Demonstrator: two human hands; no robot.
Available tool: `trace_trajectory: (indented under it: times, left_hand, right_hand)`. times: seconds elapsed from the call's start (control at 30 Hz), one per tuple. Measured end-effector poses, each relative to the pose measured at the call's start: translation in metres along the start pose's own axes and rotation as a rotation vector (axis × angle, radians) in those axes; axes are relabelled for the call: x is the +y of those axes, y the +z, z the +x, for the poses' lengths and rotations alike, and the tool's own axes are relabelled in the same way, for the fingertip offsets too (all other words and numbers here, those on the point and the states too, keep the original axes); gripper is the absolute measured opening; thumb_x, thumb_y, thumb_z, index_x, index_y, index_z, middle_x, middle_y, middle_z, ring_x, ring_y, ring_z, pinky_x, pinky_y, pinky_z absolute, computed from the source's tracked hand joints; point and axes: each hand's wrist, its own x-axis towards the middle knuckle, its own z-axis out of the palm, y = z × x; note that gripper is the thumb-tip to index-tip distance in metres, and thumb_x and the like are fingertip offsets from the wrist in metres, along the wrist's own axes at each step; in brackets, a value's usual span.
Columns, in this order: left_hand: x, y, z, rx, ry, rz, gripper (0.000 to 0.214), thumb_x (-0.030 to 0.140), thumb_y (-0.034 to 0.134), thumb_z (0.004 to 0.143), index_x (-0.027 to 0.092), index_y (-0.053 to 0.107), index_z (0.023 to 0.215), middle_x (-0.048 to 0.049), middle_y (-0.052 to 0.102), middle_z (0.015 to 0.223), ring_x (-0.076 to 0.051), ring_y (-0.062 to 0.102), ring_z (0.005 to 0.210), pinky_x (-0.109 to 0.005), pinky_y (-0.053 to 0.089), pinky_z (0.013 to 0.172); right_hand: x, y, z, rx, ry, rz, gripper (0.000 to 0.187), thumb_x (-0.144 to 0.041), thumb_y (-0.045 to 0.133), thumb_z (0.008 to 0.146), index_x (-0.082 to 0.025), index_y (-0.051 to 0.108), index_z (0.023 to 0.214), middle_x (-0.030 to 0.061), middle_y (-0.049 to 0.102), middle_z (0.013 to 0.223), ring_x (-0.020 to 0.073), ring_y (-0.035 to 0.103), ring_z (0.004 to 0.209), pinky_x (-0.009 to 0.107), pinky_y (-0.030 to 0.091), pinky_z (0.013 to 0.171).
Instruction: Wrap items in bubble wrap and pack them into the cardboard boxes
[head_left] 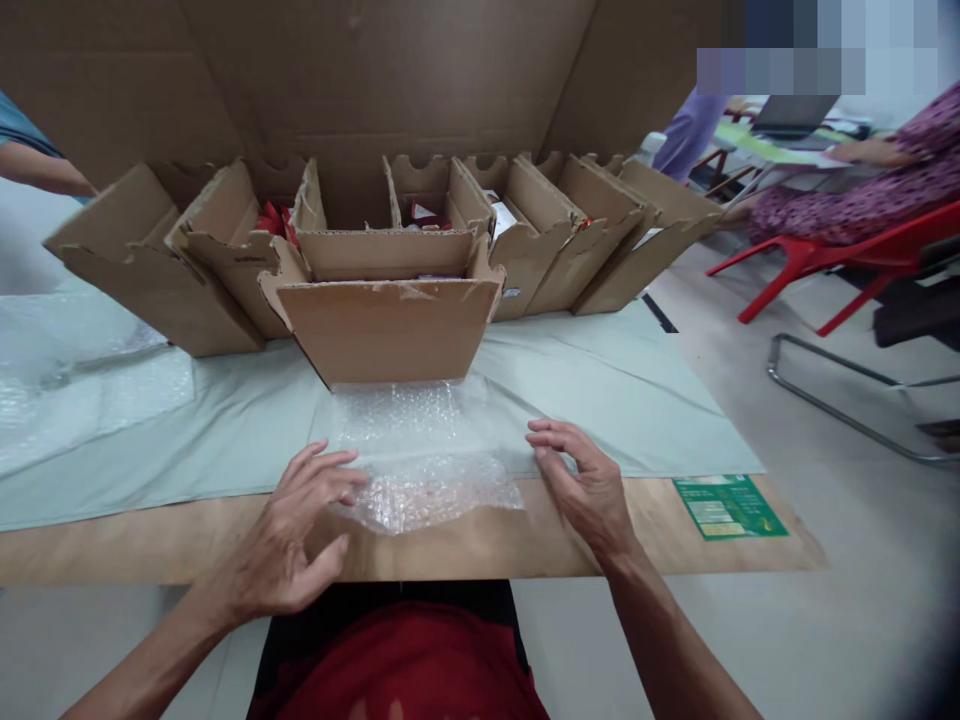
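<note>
A bubble-wrap sheet (427, 430) lies between the left hand (304, 530) and the right hand (585, 485)

The bubble-wrap sheet rests at the middle of the near side of the desk (172, 550), its near end across the bare wooden strip along the front edge and its far end on the pale green cloth (600, 370), reaching the foot of a cardboard bin (386, 335).

The left hand is over the front edge, palm down, its fingers loosely extended and the thumb well apart from them. The fingertips lie at the sheet's left margin; whether they press on it I cannot tell, but nothing is gripped. The right hand is just beside the sheet's right margin, fingers slightly bent and parted from the thumb, with nothing visible between them.

Behind the bin, a row of cardboard boxes (150, 270) stands along the far side of the desk, in front of a tall cardboard panel (390, 80). Red items (271, 220) show in one box, toward the left. More bubble wrap (90, 390) is heaped at the left end of the desk, and a green card (731, 507) lies near the front right corner.

Beyond the right end, a person in a patterned garment (817, 215) sits on a red chair (862, 255); another person's arm (45, 170) shows at far left.
</note>
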Motion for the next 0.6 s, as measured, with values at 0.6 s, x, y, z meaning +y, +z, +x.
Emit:
trace_trajectory:
  times: [0.6]
  left_hand:
    - [-0.017,0.021,0.007,0.001,-0.079,0.334,0.016,0.019,0.054,0.095,0.021,0.065,0.107,-0.0116,0.070,0.123,-0.029,0.064,0.118,-0.052,0.055,0.101]
  right_hand:
    - [-0.006,0.040,0.022,-0.260,-0.071,-0.539,0.038,-0.019,0.052,0.096,-0.020,0.063,0.133,0.0111,0.076,0.111,0.0289,0.068,0.099,0.042,0.047,0.086]
